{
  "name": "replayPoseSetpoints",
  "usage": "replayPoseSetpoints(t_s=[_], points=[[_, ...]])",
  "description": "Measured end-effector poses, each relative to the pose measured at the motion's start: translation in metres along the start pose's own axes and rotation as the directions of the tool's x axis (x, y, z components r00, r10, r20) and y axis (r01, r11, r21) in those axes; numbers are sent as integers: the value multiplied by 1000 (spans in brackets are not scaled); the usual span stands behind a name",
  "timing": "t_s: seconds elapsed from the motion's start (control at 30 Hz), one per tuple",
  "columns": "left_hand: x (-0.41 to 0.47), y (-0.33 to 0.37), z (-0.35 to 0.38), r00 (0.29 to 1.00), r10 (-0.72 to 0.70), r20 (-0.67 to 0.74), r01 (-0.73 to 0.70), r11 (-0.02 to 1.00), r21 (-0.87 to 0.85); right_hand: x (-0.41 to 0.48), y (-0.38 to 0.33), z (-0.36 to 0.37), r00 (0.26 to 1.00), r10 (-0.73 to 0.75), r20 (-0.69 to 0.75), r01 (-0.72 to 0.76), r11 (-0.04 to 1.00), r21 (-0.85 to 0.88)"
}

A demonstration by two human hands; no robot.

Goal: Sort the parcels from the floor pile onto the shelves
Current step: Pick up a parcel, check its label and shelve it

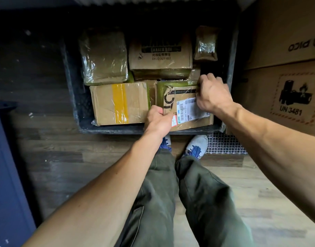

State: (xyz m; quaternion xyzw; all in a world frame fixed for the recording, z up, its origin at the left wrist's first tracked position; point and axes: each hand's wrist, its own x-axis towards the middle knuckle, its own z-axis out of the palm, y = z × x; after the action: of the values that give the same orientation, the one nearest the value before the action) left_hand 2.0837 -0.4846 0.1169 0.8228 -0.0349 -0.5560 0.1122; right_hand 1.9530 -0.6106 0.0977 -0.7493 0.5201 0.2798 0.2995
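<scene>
A dark plastic crate [71, 97] on the floor holds several taped cardboard parcels. At its front right lies a parcel with a white shipping label [187, 111]. My left hand [157, 120] grips that parcel's near left corner. My right hand [212, 94] curls over its far right edge. Beside it on the left sits a box with a yellow tape stripe [119, 103]. Behind are a film-wrapped box [104, 57], a printed brown carton [160, 54] and a small padded packet [205, 44].
Large cardboard boxes [288, 77], one marked UN 3481, stand stacked at the right. A blue cabinet side [5, 166] rises at the left. A white plastic grid mat [224, 145] lies by my shoes on the wooden floor [64, 148].
</scene>
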Motion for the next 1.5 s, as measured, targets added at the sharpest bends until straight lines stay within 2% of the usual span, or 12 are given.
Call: replayPoseSetpoints(t_s=[0.13, 0.47, 0.6, 0.73, 0.83, 0.93, 1.1, 1.17, 1.27, 1.3, 1.37, 1.5], points=[[-28, 11, -2, 980, 186, -77, -171, 971, 169, -20, -2, -15, 999, 23, 27, -27, 990, 136], [-151, 89, -114, 844, 536, 24, -492, 756, 432, -118, -36, -136, 982, -26, 186, -50, 918, 393], [-245, 147, -212, 772, 616, 158, -614, 657, 438, -186, -70, -240, 968, -188, 167, 91, 880, 466], [-376, 203, -315, 648, 742, 171, -714, 514, 475, -260, -118, -366, 905, -422, 50, 363, 828, 427], [-488, 251, -387, 501, 859, 102, -759, 379, 530, -313, -162, -470, 774, -630, -64, 596, 690, 411], [-612, 280, -462, 306, 951, -40, -755, 268, 598, -383, -213, -572, 572, -774, -272, 807, 469, 359], [-807, 267, -547, -8, 962, -272, -698, 190, 691, -529, -272, -679, 270, -837, -476, 933, 105, 345], [-866, 247, -556, -178, 900, -398, -697, 171, 697, -584, -287, -696, 188, -811, -554, 937, -21, 348], [-923, 214, -557, -541, 673, -504, -611, 97, 786, -642, -305, -700, 70, -745, -663, 921, -207, 330], [-936, 204, -556, -618, 591, -517, -586, 91, 805, -655, -313, -697, 43, -730, -682, 904, -261, 337], [-956, 180, -553, -626, 477, -617, -661, 96, 745, -681, -330, -687, -8, -712, -702, 851, -373, 369], [-971, 127, -545, -365, 505, -782, -886, 70, 459, -746, -364, -657, 19, -717, -697, 672, -507, 540]])
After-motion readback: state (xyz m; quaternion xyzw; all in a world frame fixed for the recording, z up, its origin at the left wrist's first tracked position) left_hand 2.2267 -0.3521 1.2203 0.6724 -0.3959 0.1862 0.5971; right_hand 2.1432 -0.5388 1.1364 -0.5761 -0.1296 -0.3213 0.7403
